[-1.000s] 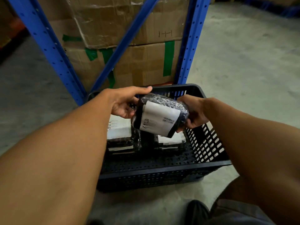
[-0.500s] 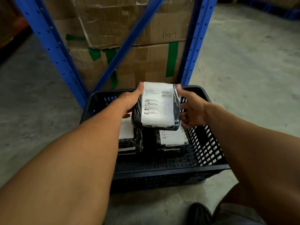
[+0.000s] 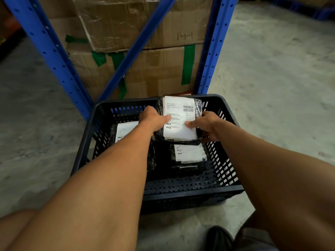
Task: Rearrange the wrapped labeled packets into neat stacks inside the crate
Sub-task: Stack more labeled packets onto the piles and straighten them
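Above the far right corner of the crate (image 3: 116,107), a wrapped packet (image 3: 179,120) is held label-up, left hand (image 3: 154,122) and right hand (image 3: 204,126) fingers clasping its sides. Placing seems underway; next, lower it squarely, probably onto the stack (image 3: 188,153) below.

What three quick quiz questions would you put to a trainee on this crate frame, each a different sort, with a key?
1. True or false: both hands grip the same packet.
2. Multiple choice: the held packet's label faces A) up toward the camera, B) down into the crate, C) toward the cartons.
3. Short answer: what stands behind the crate?

Key
1. True: the left hand and right hand hold the held packet from either side.
2. A: its printed label and barcode show, above the black crate and the labelled packets lying inside.
3. A blue rack holding taped cartons.
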### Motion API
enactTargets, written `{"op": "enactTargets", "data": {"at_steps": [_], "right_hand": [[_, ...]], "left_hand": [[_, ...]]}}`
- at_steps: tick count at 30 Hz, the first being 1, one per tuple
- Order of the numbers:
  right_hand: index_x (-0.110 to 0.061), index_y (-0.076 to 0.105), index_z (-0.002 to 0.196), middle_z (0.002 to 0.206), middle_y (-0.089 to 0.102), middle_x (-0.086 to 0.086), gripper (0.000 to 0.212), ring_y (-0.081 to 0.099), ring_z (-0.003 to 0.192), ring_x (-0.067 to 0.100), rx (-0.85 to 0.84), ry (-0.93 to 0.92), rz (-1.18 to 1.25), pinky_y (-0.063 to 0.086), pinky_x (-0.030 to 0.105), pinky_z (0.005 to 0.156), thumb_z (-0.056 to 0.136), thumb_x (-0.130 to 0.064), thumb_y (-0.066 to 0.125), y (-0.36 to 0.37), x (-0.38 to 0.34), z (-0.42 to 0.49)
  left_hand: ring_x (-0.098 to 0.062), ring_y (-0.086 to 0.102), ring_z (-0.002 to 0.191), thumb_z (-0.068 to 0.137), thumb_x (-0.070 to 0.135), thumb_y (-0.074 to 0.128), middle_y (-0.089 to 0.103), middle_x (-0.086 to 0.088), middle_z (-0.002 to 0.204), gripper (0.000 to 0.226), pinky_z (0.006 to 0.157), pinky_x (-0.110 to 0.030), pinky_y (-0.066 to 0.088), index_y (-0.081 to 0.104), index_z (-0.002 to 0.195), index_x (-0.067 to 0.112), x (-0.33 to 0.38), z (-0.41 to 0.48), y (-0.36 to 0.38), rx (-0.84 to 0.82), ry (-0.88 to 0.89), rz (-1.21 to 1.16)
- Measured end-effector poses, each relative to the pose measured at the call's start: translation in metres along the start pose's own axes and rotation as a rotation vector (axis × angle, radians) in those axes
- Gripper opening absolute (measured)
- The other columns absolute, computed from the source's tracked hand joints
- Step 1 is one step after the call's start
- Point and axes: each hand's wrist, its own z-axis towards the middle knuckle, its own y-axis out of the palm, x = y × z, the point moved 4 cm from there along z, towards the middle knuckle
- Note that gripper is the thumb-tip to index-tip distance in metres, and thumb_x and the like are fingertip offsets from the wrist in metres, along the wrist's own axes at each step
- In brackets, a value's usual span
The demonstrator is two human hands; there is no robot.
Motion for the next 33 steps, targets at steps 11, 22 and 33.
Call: {"op": "enactTargets", "data": {"at_steps": [11, 22, 33], "right_hand": [[-0.007, 0.064, 0.104, 0.110, 0.071, 0.011, 0.041, 0.068, 0.100, 0.030, 0.053, -0.022, 0.017, 0.053, 0.047, 0.095, 0.069, -0.009, 0.085, -0.010, 0.030, 0.018], [-0.006, 0.063, 0.099, 0.117, 0.069, 0.015, 0.032, 0.066, 0.106, 0.033, 0.044, 0.007, -0.042, 0.052, 0.047, 0.098, 0.074, -0.008, 0.081, -0.006, 0.051, 0.040], [-0.005, 0.063, 0.108, 0.123, 0.067, 0.016, 0.039, 0.064, 0.112, 0.033, 0.022, 0.069, -0.007, 0.051, 0.049, 0.099, 0.073, -0.004, 0.081, -0.005, 0.062, 0.067]], "left_hand": [[-0.028, 0.056, 0.120, 0.071, 0.009, 0.085, 0.061, -0.003, 0.135, 0.100, 0.081, -0.032, 0.050, 0.027, 0.152, 0.019, -0.024, 0.001, 0.041, -0.305, -0.067, -0.108], [-0.026, 0.044, 0.136, 0.069, 0.012, 0.086, 0.046, -0.005, 0.151, 0.111, 0.111, -0.042, 0.039, 0.018, 0.156, 0.022, -0.040, 0.020, 0.067, -0.309, -0.060, -0.023], [-0.027, 0.042, 0.136, 0.072, 0.011, 0.084, 0.044, -0.006, 0.151, 0.112, 0.112, -0.043, 0.037, 0.011, 0.156, 0.022, -0.051, 0.035, 0.088, -0.336, -0.130, 0.010]]}}
